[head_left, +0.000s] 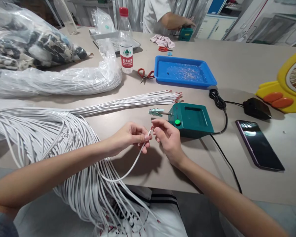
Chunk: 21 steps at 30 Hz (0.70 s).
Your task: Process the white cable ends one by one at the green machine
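- Cable mass: many white lengths, some ends red-tipped, spilling over the near edge of the bench at left.
- Left hand: closed, thumb and fingers pinching a white cable just below its red end; the cable, held above the bench between both hands, curves back toward the mass.
- Right hand: fingers curled, thumb and fingertips at the red end; whether they grip it cannot be told.
- Smartphone: screen up, to the right.
- Green device: just beyond the right hand; green button, pale clip at its left side, black cord.
- Black adapter: near the yellow fan.
- Loose bunch of cables: laid straight, red ends rightward.
- Bagged cables: clear plastic, left.
- Blue tray: holding small scraps; red-handled snips just beside it.
- Bottle: upright, red cap.
- Pink cloth: crumpled.
- Co-worker's forearm: reaching to a second green device.
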{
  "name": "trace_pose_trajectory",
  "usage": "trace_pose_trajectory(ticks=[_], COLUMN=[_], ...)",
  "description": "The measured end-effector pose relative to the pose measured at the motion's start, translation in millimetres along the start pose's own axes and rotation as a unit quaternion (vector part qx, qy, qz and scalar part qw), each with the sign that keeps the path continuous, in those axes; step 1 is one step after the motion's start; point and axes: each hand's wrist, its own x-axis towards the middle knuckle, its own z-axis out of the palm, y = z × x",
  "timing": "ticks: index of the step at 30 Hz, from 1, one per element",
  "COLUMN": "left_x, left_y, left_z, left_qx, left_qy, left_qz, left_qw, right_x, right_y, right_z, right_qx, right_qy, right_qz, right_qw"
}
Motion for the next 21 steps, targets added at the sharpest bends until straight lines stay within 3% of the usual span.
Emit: trace_pose_trajectory(ticks=[7,16,21], left_x=[0.7,1.6,1.1], left_y=[-1.7,-2.6,-2.0], left_z=[-1.7,-4.2,-3.1], left_qx=[0.017,0.008,-0.014], left_qy=[0.011,0.030,0.038], left_qz=[0.006,0.046,0.034], left_qw=[1.000,0.998,0.999], right_x=[3.8,1.9,0.0], right_y=[-6.9,-5.7,-3.1], right_z=[2.4,1.7,0.4], right_qx=[0.021,-0.058,-0.136], right_qy=[-0.024,-0.041,0.013], right_qz=[0.018,-0.036,-0.095], right_qw=[0.999,0.997,0.986])
